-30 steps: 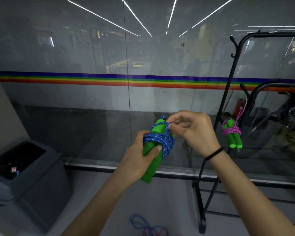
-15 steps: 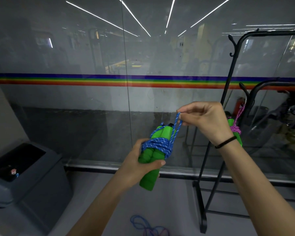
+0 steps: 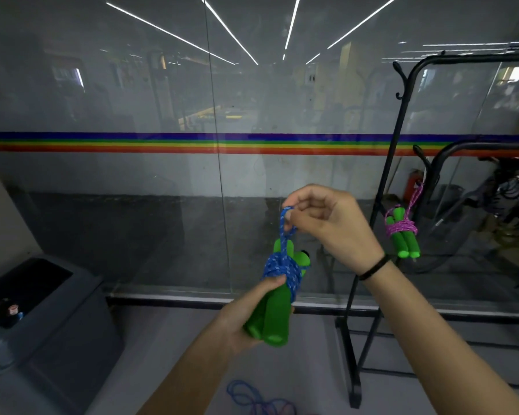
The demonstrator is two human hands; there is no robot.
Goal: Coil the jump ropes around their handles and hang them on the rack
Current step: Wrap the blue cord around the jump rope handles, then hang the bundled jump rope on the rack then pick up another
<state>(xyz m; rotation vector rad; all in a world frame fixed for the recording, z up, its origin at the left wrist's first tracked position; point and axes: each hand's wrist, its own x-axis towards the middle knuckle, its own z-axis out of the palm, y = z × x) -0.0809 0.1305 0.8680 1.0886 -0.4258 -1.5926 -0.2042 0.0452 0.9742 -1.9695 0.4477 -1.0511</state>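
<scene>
My left hand [image 3: 246, 319] grips the lower ends of two green foam handles [image 3: 274, 319], held upright in front of me. A blue rope [image 3: 280, 269] is coiled tightly around their upper part. My right hand [image 3: 327, 223] pinches a short loop of that blue rope [image 3: 286, 223] and holds it up above the handles. To the right stands a black rack [image 3: 399, 139]. A second jump rope with green handles and a pink coil [image 3: 402, 232] hangs from one of its hooks.
A glass wall with a rainbow stripe [image 3: 192, 143] runs straight ahead. A grey bin [image 3: 51, 319] stands at the lower left. More loose rope [image 3: 252, 398] lies on the floor by my feet. The rack's base bar [image 3: 352, 363] sits on the floor to the right.
My right hand has pulled a loop of blue rope out of the coil and lifted it above the handles. My left hand has slid lower on the handles.
</scene>
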